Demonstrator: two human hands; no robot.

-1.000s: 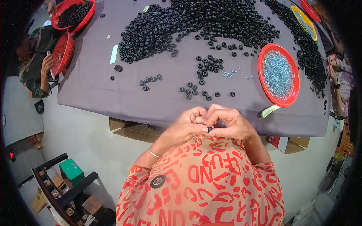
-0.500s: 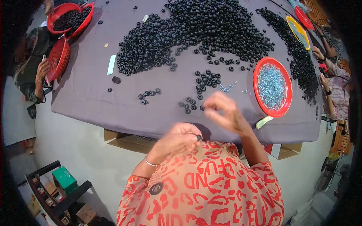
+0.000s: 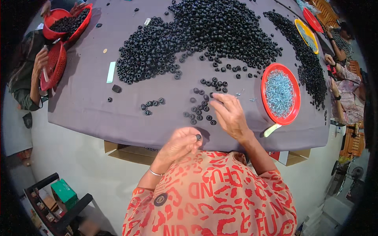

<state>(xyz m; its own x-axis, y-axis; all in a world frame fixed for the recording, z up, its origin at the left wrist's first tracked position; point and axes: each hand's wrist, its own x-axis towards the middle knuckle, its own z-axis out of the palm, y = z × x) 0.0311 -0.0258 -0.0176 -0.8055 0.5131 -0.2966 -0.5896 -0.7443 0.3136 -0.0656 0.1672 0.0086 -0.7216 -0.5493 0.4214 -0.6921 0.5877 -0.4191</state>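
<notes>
We hold one small black ring-shaped rubber part (image 3: 198, 137) pinched in the grip of our left hand (image 3: 179, 144), fingers closed around it near the tabletop's (image 3: 90, 98) front edge. Our right hand (image 3: 230, 114) lies open and empty, fingertips touching the loose cluster of black rings (image 3: 202, 106) just ahead of it. We judge this the picking-up stage: the next move calls for a fine pinch on a single ring, without scattering its neighbours toward the round red plastic tray of small silvery metal pieces (image 3: 280, 93) to the right.

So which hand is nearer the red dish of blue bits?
Right. The right hand lies just left of the red dish, over the loose rings; the left hand is farther back at the table edge, pinching a black ring.
</notes>
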